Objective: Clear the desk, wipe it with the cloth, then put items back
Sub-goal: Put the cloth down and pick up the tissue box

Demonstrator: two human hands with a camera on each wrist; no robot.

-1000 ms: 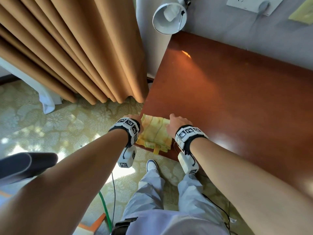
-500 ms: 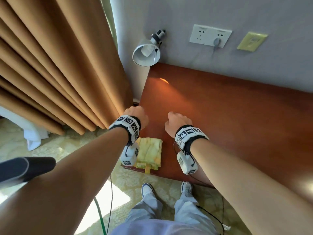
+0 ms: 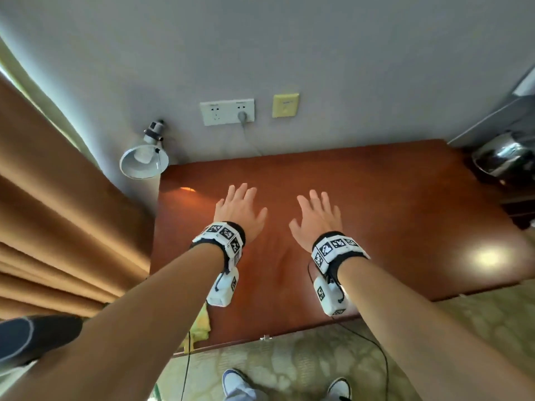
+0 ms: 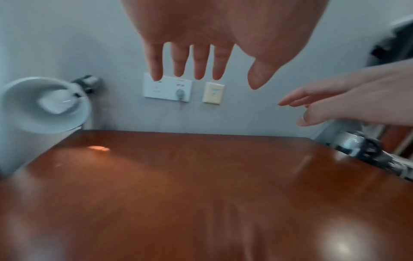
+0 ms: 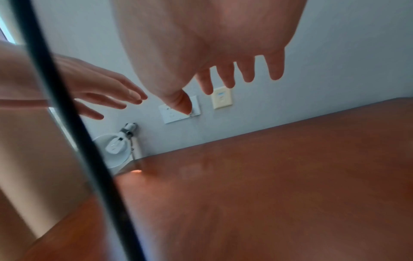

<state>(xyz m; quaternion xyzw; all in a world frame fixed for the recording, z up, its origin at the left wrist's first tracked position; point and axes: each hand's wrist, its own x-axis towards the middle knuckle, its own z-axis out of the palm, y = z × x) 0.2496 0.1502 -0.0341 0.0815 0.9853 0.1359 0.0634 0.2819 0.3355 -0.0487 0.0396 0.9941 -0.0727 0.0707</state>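
Observation:
The red-brown wooden desk (image 3: 376, 204) fills the middle of the head view. My left hand (image 3: 238, 205) and right hand (image 3: 317, 214) hover side by side above its middle, palms down, fingers straight and spread, holding nothing. Both wrist views show the same flat, empty hands over the desk (image 4: 201, 194) (image 5: 268, 176). The folded yellow cloth (image 3: 201, 322) lies at the desk's near left corner, mostly hidden under my left forearm.
A white lamp (image 3: 144, 162) leans over the desk's far left corner. A wall socket (image 3: 227, 112) with a plug and a yellow plate (image 3: 285, 105) sit on the grey wall. A shiny metal kettle (image 3: 505, 157) stands at the right. Orange curtains (image 3: 58, 227) hang left.
Both hands let go of the yellow cloth at the near left corner, rose and moved forward over the desk's middle, fingers now spread. The head view lifted toward the wall.

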